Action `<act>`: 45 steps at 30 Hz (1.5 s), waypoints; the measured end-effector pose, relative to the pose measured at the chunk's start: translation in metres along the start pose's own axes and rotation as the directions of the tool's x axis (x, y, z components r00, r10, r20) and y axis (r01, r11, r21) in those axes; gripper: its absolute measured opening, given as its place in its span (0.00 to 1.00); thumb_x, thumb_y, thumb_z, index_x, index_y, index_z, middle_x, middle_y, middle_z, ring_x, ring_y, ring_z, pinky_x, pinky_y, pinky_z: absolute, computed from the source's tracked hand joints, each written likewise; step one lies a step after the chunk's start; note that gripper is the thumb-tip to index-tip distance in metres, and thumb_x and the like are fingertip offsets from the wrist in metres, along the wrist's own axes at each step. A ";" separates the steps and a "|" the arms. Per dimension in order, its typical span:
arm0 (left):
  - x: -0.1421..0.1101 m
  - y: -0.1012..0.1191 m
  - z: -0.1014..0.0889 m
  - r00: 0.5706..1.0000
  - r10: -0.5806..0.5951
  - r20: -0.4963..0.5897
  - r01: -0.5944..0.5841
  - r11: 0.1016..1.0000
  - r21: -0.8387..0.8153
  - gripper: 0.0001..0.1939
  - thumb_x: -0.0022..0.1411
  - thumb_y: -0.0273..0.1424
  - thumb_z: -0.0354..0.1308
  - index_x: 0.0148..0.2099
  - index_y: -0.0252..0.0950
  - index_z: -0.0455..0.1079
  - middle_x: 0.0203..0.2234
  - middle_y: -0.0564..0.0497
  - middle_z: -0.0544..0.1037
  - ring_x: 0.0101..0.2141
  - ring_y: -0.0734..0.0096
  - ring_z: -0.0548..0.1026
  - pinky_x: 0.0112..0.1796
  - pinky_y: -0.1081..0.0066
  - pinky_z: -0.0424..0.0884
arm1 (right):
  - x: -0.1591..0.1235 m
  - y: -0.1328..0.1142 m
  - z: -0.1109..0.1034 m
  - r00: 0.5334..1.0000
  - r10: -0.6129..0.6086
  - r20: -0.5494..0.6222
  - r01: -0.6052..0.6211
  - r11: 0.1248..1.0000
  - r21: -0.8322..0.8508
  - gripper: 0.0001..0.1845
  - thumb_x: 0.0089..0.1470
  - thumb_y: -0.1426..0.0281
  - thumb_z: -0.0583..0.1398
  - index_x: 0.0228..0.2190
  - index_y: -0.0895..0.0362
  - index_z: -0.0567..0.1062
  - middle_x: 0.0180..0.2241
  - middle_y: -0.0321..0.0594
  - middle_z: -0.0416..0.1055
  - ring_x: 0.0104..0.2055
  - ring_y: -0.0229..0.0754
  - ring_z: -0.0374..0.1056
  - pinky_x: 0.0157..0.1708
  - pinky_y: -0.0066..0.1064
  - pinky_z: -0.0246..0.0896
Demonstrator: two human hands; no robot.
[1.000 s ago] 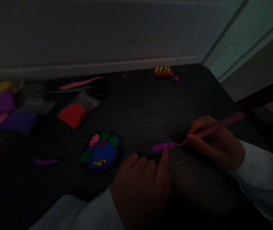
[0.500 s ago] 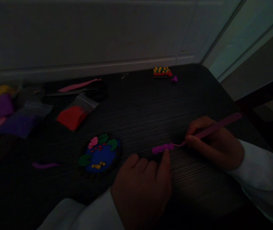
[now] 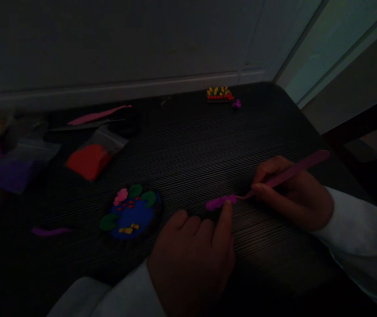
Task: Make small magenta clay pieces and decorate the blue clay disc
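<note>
A lumpy purple clay strip (image 3: 215, 203) lies on the dark table. My left hand (image 3: 195, 257) rests palm down, its index finger stretched out and its tip pressing on the strip near the right end; the other fingers are bent and the thumb is hidden. Held like a pen, a pink clay modelling tool (image 3: 296, 169) is in the closed fingers of my right hand (image 3: 290, 193). The tool's thin tip touches or nearly touches the strip's right end. Left of my left hand is a round clay pond (image 3: 134, 215) with green leaves and a pink flower.
A thin purple clay piece (image 3: 52, 231) lies at the left. Behind are a bag of red clay (image 3: 89, 160), scissors (image 3: 127, 122), another pink tool (image 3: 99, 115) and several clay bags (image 3: 10, 169). A small yellow-flowered clay planter (image 3: 219, 95) and a purple bit (image 3: 236, 104) sit near the wall.
The view has turned slightly, so the table things sit further left. My left fingertip stays on the purple strip and the tool stays at its right end; no clear change in either hold.
</note>
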State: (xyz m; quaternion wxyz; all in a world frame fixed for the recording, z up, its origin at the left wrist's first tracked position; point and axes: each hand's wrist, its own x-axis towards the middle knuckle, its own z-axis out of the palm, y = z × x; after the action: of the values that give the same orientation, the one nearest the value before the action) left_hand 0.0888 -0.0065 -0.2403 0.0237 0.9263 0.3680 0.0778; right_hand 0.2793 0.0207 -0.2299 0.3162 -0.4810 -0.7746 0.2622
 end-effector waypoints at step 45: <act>0.003 0.000 -0.003 0.998 -0.045 0.054 0.047 0.998 -0.032 0.23 0.52 0.34 0.41 0.51 0.33 0.51 0.17 0.52 0.68 0.19 0.73 0.65 0.26 0.67 0.59 | -0.005 0.005 0.001 0.993 0.052 -0.103 -0.049 0.998 0.031 0.07 0.42 0.77 0.54 0.28 0.58 0.62 0.27 0.34 0.59 0.25 0.30 0.58 0.23 0.24 0.54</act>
State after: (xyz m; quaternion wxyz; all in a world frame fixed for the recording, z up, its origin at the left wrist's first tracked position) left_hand 0.0909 -0.0046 -0.2374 0.0508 0.9187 0.3872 0.0586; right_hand 0.2831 0.0180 -0.2352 0.3560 -0.5090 -0.7408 0.2558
